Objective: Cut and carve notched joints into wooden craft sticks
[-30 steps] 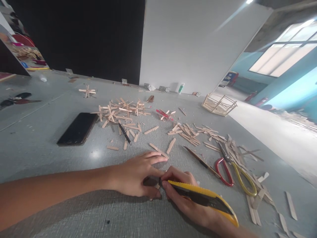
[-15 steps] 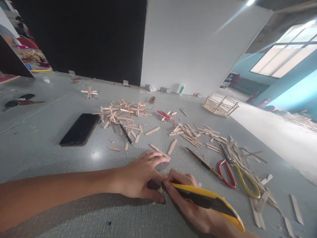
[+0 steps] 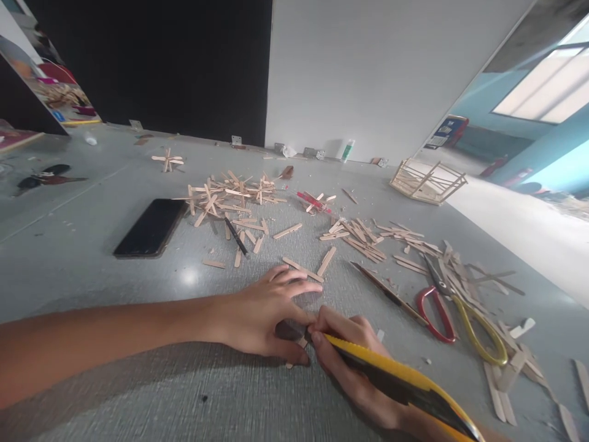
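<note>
My right hand (image 3: 354, 356) is closed around a yellow and black utility knife (image 3: 391, 374), its front end pointing left at the table. My left hand (image 3: 271, 313) presses down beside it. Its thumb and forefinger pinch a small wooden craft stick (image 3: 302, 342), mostly hidden under the fingers, while the other fingers spread over the tabletop. The tip of the knife meets the stick between both hands; the blade itself is hard to make out. Just past my left fingertips lie two loose craft sticks (image 3: 326, 261).
Scissors with red and yellow handles (image 3: 478, 331) and a thin pointed brown tool (image 3: 389, 293) lie to the right, near piled sticks. A phone (image 3: 151, 227), a black pen (image 3: 236, 236) and a stick heap (image 3: 234, 190) lie ahead. A stick frame (image 3: 427, 181) stands far right.
The view has shifted slightly, so the things on the table appear a bit higher and farther right. Both hands keep their grip, with the knife still at the stick.
</note>
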Demonstrator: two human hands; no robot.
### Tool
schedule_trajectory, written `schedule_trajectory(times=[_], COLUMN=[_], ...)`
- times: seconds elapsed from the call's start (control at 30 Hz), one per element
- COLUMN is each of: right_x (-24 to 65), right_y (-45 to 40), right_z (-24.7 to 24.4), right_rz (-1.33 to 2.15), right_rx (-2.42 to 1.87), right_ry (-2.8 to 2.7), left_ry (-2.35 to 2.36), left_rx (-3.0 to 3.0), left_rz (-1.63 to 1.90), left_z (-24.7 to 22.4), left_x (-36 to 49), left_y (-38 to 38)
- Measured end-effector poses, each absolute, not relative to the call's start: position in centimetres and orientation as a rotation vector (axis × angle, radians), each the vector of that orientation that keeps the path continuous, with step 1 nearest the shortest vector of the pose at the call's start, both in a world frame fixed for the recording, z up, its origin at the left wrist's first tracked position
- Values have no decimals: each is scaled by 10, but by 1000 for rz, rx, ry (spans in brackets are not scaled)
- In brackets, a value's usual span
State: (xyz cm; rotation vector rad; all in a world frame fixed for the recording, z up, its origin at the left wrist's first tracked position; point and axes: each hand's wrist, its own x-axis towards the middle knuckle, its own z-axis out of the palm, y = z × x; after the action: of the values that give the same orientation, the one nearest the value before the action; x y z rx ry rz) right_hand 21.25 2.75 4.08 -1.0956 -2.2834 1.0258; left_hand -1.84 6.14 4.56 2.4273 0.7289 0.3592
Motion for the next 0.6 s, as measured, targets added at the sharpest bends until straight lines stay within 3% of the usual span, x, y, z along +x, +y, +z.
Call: schedule_trajectory(times=[0.6], right_x=[212], right_y=[27], right_z=[40], right_rz=[1123], right_rx=[-1169], right_ry=[-2263], left_ry=[736], left_rx=[2454], left_rz=[389], left_z=[38], left_x=[-19], left_y=[61])
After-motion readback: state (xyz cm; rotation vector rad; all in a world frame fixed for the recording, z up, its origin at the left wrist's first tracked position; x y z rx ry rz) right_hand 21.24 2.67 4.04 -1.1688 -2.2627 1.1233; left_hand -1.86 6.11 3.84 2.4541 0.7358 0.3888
